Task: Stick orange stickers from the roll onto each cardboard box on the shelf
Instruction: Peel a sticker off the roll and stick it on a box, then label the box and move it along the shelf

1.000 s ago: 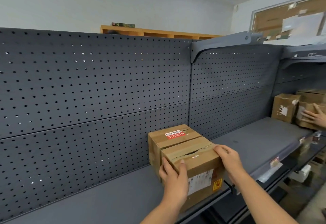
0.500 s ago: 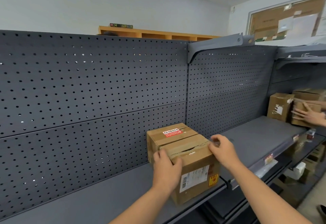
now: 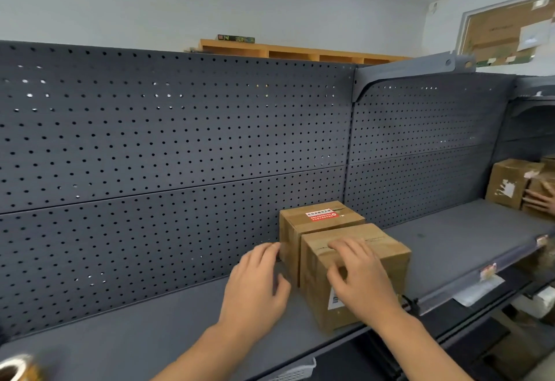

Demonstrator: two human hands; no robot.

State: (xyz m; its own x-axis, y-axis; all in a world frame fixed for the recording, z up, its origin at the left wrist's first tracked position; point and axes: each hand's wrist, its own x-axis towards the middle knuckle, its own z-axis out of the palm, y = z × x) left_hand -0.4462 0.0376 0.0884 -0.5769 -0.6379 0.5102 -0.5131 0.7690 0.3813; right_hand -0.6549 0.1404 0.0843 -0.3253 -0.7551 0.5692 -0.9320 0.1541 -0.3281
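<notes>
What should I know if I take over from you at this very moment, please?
Left hand: open, fingers touching the left side of the rear box.
Right hand: open, resting on top of the front box.
Sticker roll: on the shelf, far left, in neither hand.
Done: no orange sticker shows on either box.
Left: sticker these two, then the boxes at far right.

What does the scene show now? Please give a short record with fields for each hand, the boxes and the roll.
left hand: fingers straight, tips at the left side of the rear box
right hand: rests on top of the front box
rear box: red-and-white label on top
sticker roll: on the shelf, far left, untouched
</notes>
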